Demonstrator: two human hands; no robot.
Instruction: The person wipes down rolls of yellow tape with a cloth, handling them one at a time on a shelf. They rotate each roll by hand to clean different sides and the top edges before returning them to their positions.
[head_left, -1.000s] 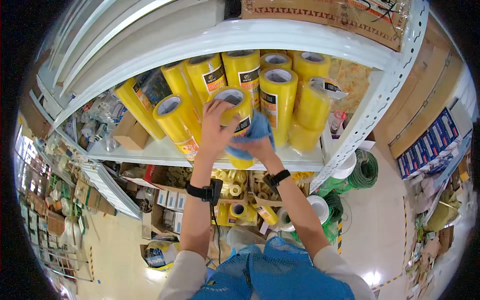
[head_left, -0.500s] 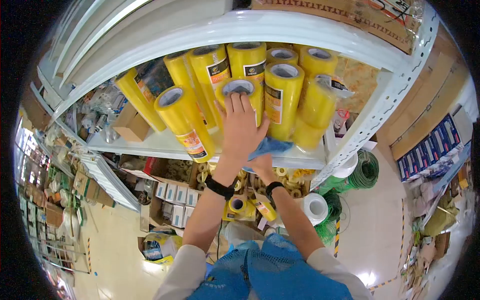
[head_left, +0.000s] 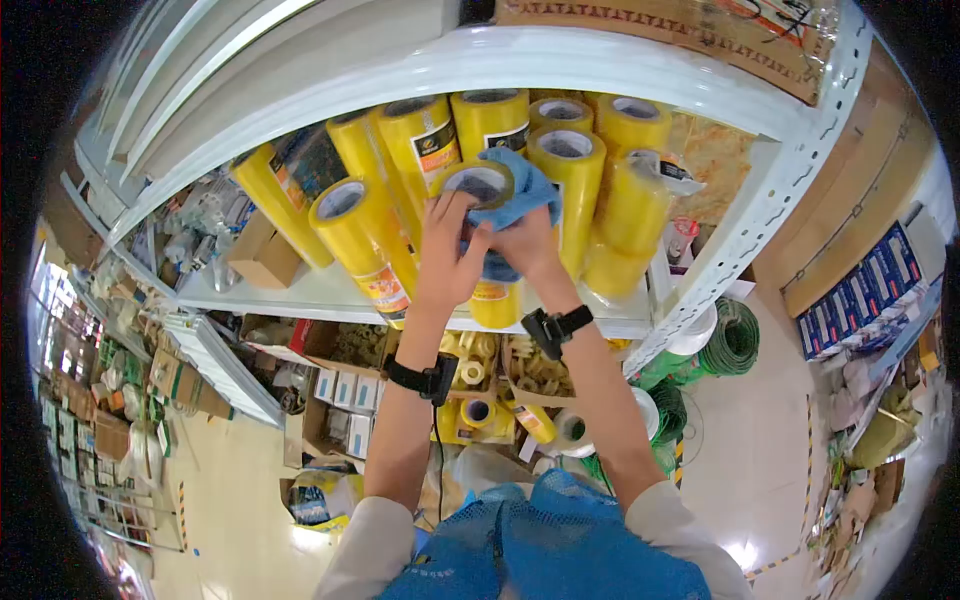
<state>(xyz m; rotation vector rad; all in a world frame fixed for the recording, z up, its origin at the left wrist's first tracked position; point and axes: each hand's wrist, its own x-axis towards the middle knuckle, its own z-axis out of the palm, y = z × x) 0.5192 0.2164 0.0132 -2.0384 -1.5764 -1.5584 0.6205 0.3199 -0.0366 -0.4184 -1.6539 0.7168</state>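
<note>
A stack of yellow packing tape rolls stands at the front of the white shelf. My left hand is wrapped round its upper left side, with the thumb across the front. In my right hand is a blue cloth, pressed to the right side of the same stack and reaching over part of its rim. The right fingers are partly hidden by the cloth. Close by on the left leans another tape stack; on the right stands one more tape stack.
Several more yellow tape stacks fill the shelf behind. A small cardboard box sits at the left. A perforated shelf post rises at the right. Below are boxes of pale fittings and green wire coils.
My left hand has moved from the top of the tape stack down to its left side. The right hand has risen with the blue cloth from low at the front to the upper right side.
</note>
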